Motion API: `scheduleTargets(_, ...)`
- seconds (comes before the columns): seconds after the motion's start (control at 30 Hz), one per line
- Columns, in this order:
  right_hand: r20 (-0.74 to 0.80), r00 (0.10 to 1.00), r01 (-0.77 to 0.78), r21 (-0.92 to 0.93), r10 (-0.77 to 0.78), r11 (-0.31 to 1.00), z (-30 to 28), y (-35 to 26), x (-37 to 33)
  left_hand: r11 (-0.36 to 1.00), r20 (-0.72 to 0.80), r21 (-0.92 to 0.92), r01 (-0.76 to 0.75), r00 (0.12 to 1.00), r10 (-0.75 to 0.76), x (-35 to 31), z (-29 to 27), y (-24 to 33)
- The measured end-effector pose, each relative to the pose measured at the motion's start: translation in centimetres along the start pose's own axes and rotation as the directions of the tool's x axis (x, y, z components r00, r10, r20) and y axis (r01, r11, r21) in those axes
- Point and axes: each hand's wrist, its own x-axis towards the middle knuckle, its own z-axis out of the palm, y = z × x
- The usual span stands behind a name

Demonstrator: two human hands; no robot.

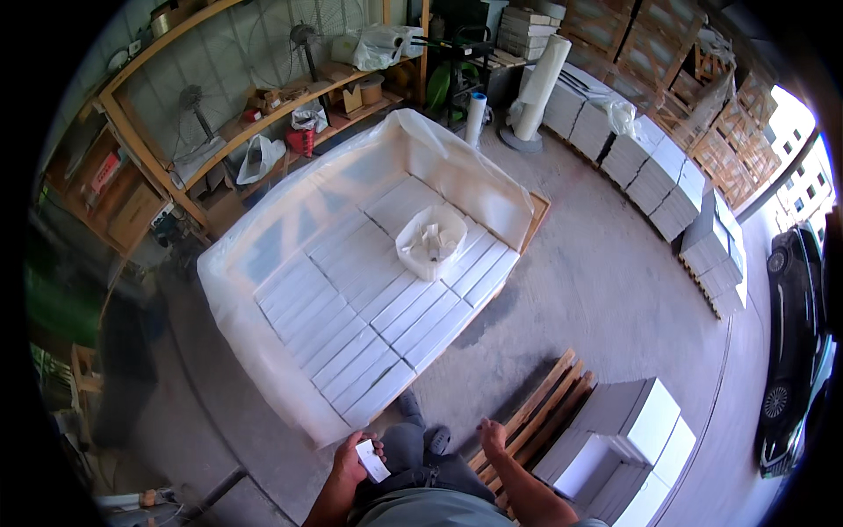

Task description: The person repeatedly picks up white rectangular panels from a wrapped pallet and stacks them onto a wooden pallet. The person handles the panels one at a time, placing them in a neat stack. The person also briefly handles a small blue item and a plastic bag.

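My left hand is closed around a small white card or stack of labels, held low in front of my body. My right hand is curled closed beside my leg, near a wooden pallet; whatever it may hold is hidden. Ahead of me stands a large crate lined with translucent plastic film. Rows of white flat boxes fill it. On top of these sits a white tub with small pale pieces inside.
More white boxes are stacked on the pallet at my right. White stacks line the far right, with wooden crates behind. A wooden shelf holds assorted goods at the back left. A film roll stands upright. A dark car is outside.
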Motion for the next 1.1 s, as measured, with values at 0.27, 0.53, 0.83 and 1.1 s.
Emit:
scheduleTargets(0.27,-0.028,0.999,-0.020,0.001,0.020,1.000,1.6,-7.2,7.6,0.999,0.047,-0.023,-0.049,0.998,0.050,5.7,6.0,7.3)
scheduleTargets(0.53,0.255,0.958,-0.064,0.643,-0.135,0.763,1.9,-18.6,15.2,0.994,0.059,-0.086,-0.067,0.996,0.072,8.0,9.2,12.1)
scheduleTargets(0.83,0.137,0.920,0.231,0.567,-0.366,0.791,7.3,-35.4,27.2,0.948,-0.196,-0.227,-0.222,0.964,0.179,8.9,10.8,12.3)
scheduleTargets(1.1,0.079,0.823,0.492,0.395,-0.562,0.776,13.1,-42.4,43.3,0.805,-0.327,-0.508,-0.308,0.933,0.151,10.9,19.2,8.7)
